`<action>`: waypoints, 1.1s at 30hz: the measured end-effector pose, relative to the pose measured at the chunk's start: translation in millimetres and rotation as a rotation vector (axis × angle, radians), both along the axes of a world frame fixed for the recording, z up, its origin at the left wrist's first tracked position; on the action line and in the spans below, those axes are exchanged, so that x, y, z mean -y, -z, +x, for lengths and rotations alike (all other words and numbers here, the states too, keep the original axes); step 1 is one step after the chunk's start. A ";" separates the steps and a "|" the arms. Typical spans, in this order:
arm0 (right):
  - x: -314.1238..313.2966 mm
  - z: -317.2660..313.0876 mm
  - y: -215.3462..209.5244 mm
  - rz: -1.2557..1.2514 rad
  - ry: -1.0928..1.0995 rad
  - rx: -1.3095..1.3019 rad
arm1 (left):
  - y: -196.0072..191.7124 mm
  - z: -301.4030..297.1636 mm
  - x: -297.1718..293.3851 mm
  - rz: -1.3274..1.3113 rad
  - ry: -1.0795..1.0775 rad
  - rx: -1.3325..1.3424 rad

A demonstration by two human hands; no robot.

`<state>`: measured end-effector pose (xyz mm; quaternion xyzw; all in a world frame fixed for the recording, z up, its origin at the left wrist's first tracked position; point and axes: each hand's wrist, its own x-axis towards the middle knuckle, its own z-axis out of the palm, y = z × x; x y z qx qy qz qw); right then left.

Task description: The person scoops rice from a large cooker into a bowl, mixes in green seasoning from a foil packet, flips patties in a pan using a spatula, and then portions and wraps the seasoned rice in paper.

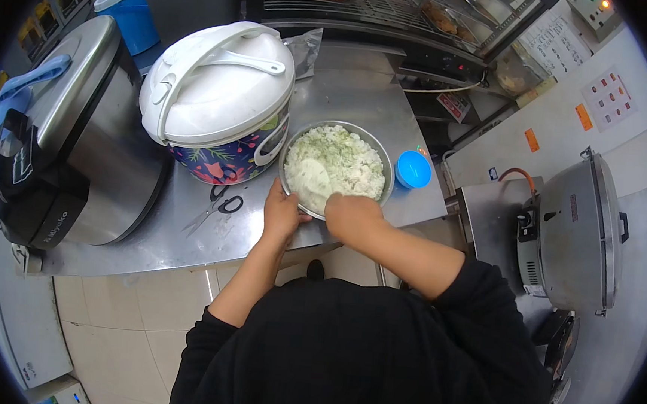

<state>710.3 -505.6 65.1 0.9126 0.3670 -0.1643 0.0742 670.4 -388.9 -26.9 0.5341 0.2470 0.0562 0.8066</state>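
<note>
A round metal bowl [390, 165] full of white rice [353, 157] rests on the steel counter in front of me. Green flakes are scattered over the rice. My left hand [281, 211] is closed on the bowl's near left rim, thumb at the edge. In my right hand [355, 218], closed above the near rim, is a pale rice paddle [311, 176]; its blade lies on the rice at the left of the bowl, and its handle is hidden by my fingers. Just right of the bowl stands a small bright blue cup [413, 169].
Black-handled scissors [216, 206] lie left of my left hand. Behind them stands a flowered rice container [229, 154] with a white lid, a white paddle on top. A large steel cooker [120, 154] fills the counter's left. A grey rice cooker [580, 231] stands far right.
</note>
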 end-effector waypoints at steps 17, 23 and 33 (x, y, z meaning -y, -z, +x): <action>45.0 88.0 -14.5 -0.115 0.183 0.243 | -1.3 4.3 -17.9 0.100 0.107 0.056; 51.4 126.7 20.8 0.206 0.160 0.121 | -8.9 9.2 -20.6 0.031 0.123 0.017; 47.8 11.2 12.0 0.109 -0.233 0.282 | -17.3 13.9 -2.7 -0.063 -0.006 -0.034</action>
